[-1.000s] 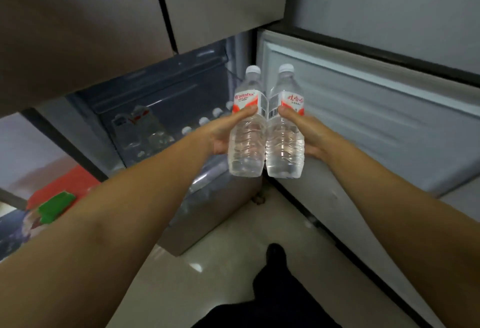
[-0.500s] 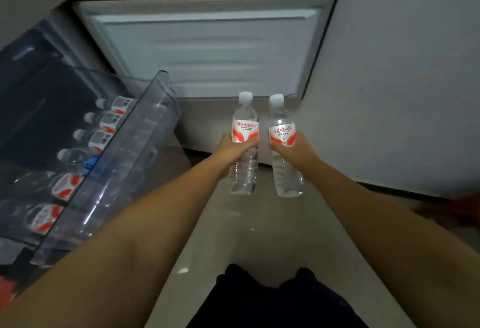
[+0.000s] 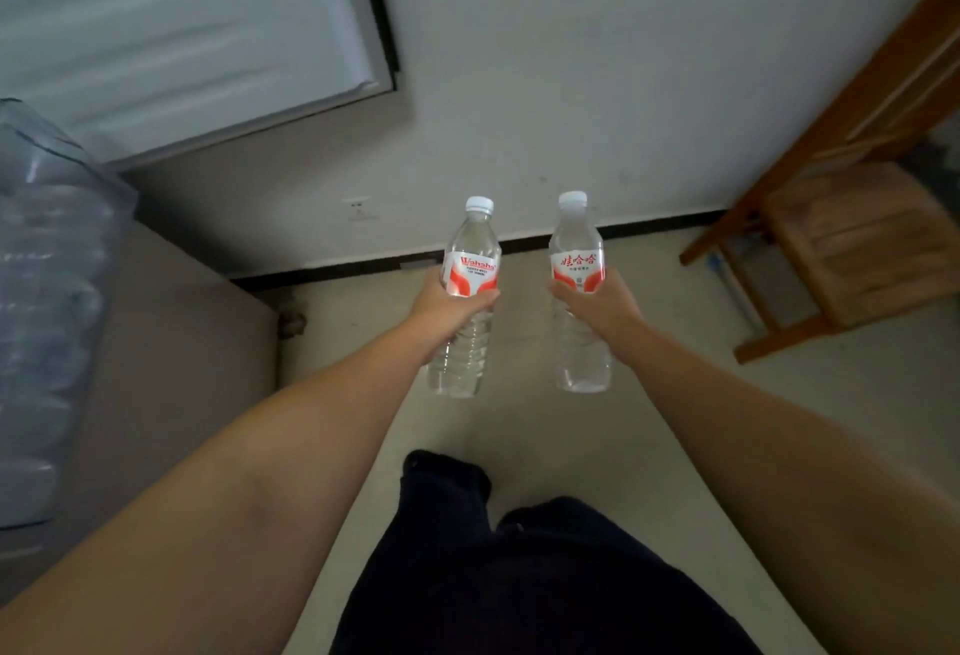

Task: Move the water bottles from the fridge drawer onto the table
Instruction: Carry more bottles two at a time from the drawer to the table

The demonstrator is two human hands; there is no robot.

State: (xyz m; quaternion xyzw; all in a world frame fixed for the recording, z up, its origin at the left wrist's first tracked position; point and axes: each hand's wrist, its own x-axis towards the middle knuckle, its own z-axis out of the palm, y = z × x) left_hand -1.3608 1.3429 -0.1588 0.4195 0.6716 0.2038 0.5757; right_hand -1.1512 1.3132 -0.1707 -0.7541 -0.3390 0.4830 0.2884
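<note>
I hold two clear water bottles upright in front of me, each with a white cap and a red-and-white label. My left hand [image 3: 448, 302] is closed around the middle of the left bottle [image 3: 469, 259]. My right hand [image 3: 598, 305] grips the right bottle [image 3: 576, 244] the same way. The bottles are a hand's width apart, above the pale floor. The clear fridge drawer [image 3: 49, 259] shows only as a blurred edge at far left; its contents cannot be made out. No table top is in view.
The open fridge door [image 3: 182, 31] stands at upper left against a white wall. A wooden chair [image 3: 852, 239] stands at right near the wall. The fridge's grey lower front [image 3: 176, 368] juts out at left. My dark trouser legs fill the bottom centre.
My view has swung right, away from the drawer, which slid to the left edge. The chair has come into sight. The two bottles have moved slightly apart, both still held.
</note>
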